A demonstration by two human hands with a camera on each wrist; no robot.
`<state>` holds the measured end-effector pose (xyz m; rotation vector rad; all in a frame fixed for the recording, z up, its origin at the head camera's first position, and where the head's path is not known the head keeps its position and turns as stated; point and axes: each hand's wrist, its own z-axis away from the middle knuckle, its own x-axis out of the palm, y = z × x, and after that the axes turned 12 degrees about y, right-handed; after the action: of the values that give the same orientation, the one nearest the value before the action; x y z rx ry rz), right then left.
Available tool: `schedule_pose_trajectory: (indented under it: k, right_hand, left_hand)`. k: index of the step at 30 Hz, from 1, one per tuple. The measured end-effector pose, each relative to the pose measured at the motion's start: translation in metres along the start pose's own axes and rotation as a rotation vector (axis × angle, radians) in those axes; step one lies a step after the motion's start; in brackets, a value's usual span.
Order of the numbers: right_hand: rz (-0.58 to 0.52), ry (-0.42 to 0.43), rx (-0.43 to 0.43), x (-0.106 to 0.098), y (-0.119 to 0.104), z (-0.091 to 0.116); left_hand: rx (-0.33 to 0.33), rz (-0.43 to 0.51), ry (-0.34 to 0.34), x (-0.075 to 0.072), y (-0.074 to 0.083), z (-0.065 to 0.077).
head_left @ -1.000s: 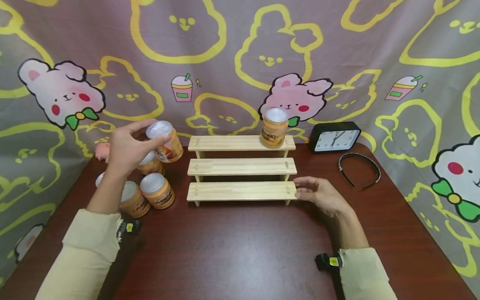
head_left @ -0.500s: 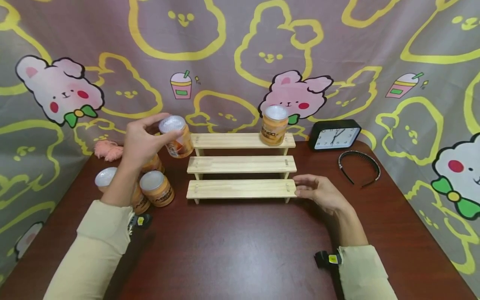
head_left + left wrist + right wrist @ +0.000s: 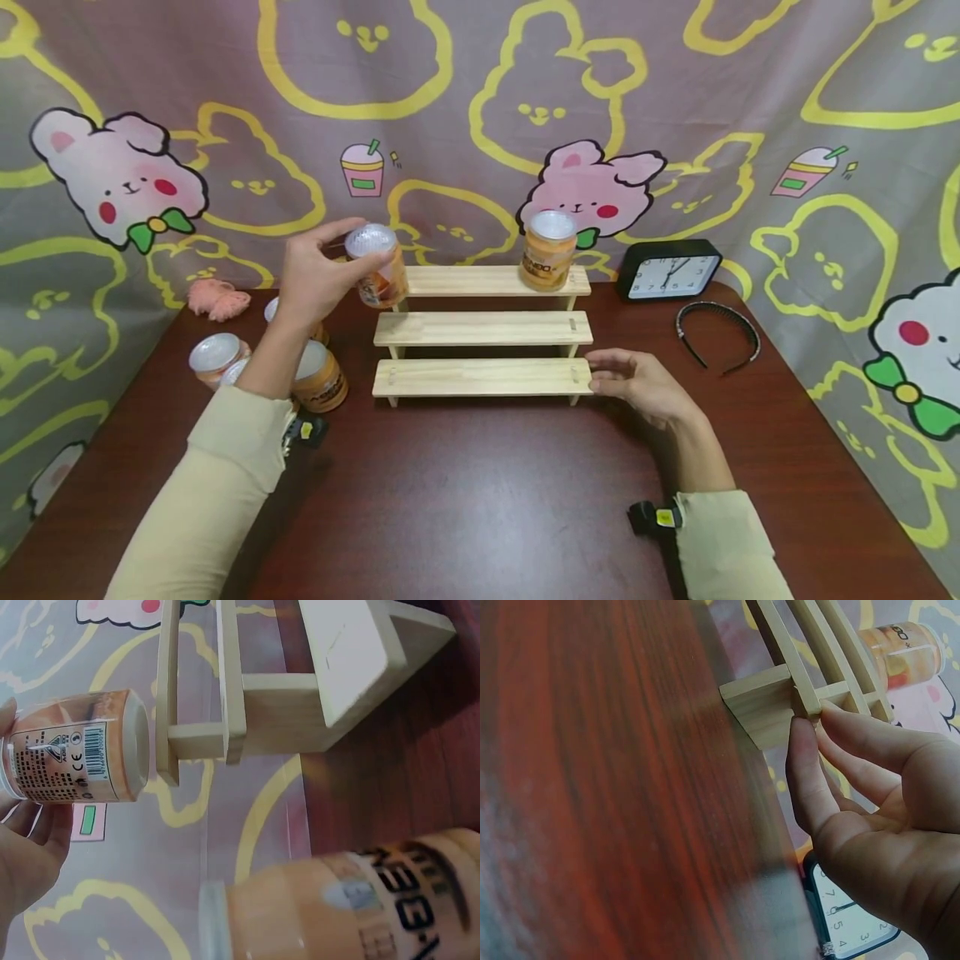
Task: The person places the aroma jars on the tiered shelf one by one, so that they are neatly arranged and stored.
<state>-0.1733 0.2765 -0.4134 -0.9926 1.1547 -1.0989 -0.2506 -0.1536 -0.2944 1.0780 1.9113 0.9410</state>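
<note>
My left hand (image 3: 318, 275) grips an orange canister (image 3: 384, 271) with a clear lid, thumb in front and fingers behind. The canister is upright in front of the left end of the top board of a three-step wooden display rack (image 3: 480, 377). In the left wrist view its printed base (image 3: 82, 750) shows beside the board ends, with a gap between. With thumb and finger, my right hand (image 3: 641, 387) pinches the right end of the rack's lowest board, as the right wrist view shows at the board end (image 3: 804, 694). A similar canister (image 3: 549, 254) stands on the top board's right side.
Several more orange canisters (image 3: 322, 383) stand on the table left of the rack, partly hidden by my left arm. A pink fluffy item (image 3: 217, 300) lies behind them. To the right are a black-framed clock (image 3: 670, 271) and a headband (image 3: 718, 333). Patterned cloth (image 3: 442, 83) hangs behind.
My left hand has carried the canister to the right, from above the other canisters to the rack's upper left end. My right hand stays at the lowest board's end.
</note>
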Motion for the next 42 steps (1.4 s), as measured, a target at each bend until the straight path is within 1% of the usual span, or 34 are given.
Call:
schedule_pose_trajectory:
  k: [8, 11, 16, 23, 29, 33, 42]
  right_hand:
    - [0.014, 0.009, 0.001, 0.000, 0.000, -0.001]
    - [0.017, 0.011, 0.009, 0.000, 0.000, -0.001]
    - [0.007, 0.007, 0.011, 0.000, 0.001, -0.001]
    - [-0.001, 0.001, 0.004, 0.000, 0.001, -0.001]
    - [0.009, -0.002, 0.002, -0.001, 0.000, -0.001]
    - [0.008, -0.003, 0.005, -0.001, 0.000, 0.000]
    - [0.013, 0.007, 0.009, 0.000, 0.000, -0.001]
  left_hand:
    - [0.054, 0.036, -0.005, 0.018, 0.001, -0.004]
    - [0.064, 0.043, -0.014, 0.025, 0.001, -0.005]
    - [0.048, 0.046, -0.036, 0.034, 0.002, -0.006]
    - [-0.004, 0.052, -0.045, 0.045, 0.003, -0.009]
    - [-0.030, 0.023, -0.049, 0.051, 0.002, -0.013]
    - [-0.035, 0.021, -0.050, 0.054, 0.001, -0.015]
    - [-0.042, 0.073, -0.048, 0.061, -0.003, -0.018]
